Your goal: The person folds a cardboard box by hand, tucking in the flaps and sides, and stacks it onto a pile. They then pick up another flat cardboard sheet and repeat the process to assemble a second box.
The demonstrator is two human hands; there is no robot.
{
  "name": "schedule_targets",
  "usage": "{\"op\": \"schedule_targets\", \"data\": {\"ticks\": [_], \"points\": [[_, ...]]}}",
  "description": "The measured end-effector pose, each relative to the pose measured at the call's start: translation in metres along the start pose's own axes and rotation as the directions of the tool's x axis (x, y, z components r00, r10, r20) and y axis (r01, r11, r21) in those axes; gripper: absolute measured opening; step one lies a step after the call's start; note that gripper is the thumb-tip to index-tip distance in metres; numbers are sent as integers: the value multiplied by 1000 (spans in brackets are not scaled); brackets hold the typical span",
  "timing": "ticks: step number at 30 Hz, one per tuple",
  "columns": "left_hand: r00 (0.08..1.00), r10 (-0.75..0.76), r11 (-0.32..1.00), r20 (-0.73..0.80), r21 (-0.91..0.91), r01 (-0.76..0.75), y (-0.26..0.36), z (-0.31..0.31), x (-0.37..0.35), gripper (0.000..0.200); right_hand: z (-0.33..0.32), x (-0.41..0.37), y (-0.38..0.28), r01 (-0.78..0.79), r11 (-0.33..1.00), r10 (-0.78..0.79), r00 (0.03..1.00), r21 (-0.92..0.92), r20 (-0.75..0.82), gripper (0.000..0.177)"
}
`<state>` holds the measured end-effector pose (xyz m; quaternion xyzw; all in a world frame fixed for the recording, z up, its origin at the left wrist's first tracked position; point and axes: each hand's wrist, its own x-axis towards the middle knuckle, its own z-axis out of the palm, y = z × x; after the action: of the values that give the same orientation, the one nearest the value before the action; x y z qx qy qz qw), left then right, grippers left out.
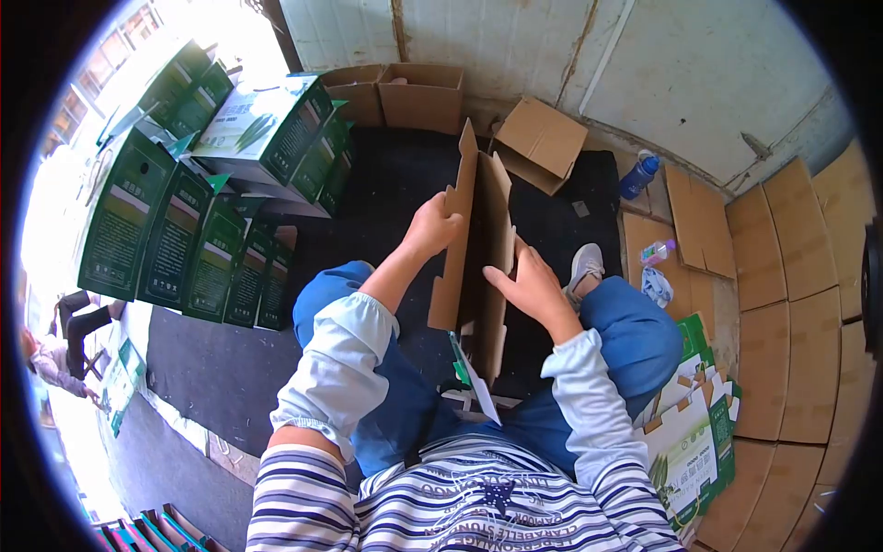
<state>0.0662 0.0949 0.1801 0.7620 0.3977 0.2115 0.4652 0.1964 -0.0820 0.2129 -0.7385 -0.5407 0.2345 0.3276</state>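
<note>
A partly folded carton (pixel 455 276) stands on edge between my knees, brown on its inner faces, with its long opening towards me. My left hand (pixel 436 226) is closed on the notched edge of its left panel. On the right side, my right hand (pixel 535 283) grips the other panel, thumb at the inner edge and fingers partly hidden behind it. A green and white flap (pixel 474 379) sticks out at the near end, close to my lap. The carton's outer faces are mostly hidden.
Green and white printed cartons (pixel 212 253) are stacked at the left. Flattened printed cartons (pixel 690 446) lie at the right, beside a wall of brown boxes (pixel 763 363). An open brown box (pixel 538 143) and a blue bottle (pixel 639 175) stand ahead. Another person (pixel 57 363) is at far left.
</note>
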Motion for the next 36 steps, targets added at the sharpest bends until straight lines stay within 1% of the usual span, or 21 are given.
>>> {"op": "schedule_targets", "data": {"ticks": [1,3,4,7,9,10,12,15,17,18,19,20,22,23,26,27,29,32,34,35,36], "points": [[1000,-6,1000,-5,8,6,3,-3,-2,32,8,9,5,3,984,-7,1000,-179,-20,49],[999,-27,1000,-17,14,28,5,-4,-10,36,18,15,14,-54,982,54,999,-179,-4,44],[999,-45,998,4,43,45,6,-4,-13,41,21,15,19,-88,980,91,996,-179,6,42],[993,-80,987,88,147,67,7,1,-16,56,23,16,34,-76,983,71,997,-170,-31,37],[985,-93,971,145,231,57,7,2,-18,67,15,17,42,-104,981,99,994,-162,-42,35],[992,1,965,127,260,-34,7,2,-20,70,10,18,46,-117,980,110,993,-159,-48,34],[977,190,924,97,319,-211,10,-1,-27,76,-7,21,47,-73,993,59,987,-91,-148,33],[955,240,850,171,439,-292,16,-5,-42,74,-40,33,44,-99,977,66,983,-186,-174,33],[963,137,834,232,498,-238,41,-5,-56,74,-62,42,32,-141,960,99,979,-243,-179,33],[963,81,821,255,531,-210,48,-3,-62,73,-64,50,33,-165,944,126,981,-287,-150,33],[954,215,800,209,523,-295,39,6,-64,73,-66,58,35,-184,926,152,981,-330,-121,33],[955,170,776,242,564,-281,41,12,-65,75,-65,63,36,-199,906,178,980,-375,-89,33],[937,251,699,241,625,-348,33,28,-66,76,-48,64,48,-167,923,116,980,-347,-163,33],[926,283,637,248,674,-375,24,37,-64,81,-39,66,55,-149,931,85,976,-334,-199,33],[936,186,588,298,729,-349,30,42,-57,79,-36,74,72,-99,968,54,980,-231,-191,33],[927,202,509,316,775,-375,28,44,-55,76,-39,77,72,-130,958,92,983,-256,-157,34],[939,159,529,305,777,-342,27,52,-51,78,-46,80,71,-192,930,170,981,-314,-95,37],[950,125,531,287,789,-308,33,58,-47,79,-44,72,78,-67,997,56,968,-37,-245,43],[953,111,543,281,786,-295,32,61,-45,79,-49,53,44,-17,1000,14,901,-4,-435,45],[953,110,557,283,776,-295,31,62,-43,79,-50,40,22,116,981,-181,847,-157,-500,39],[951,110,569,288,766,-298,31,63,-42,79,-51,26,2,252,918,-374,807,-306,-457,32]]}}
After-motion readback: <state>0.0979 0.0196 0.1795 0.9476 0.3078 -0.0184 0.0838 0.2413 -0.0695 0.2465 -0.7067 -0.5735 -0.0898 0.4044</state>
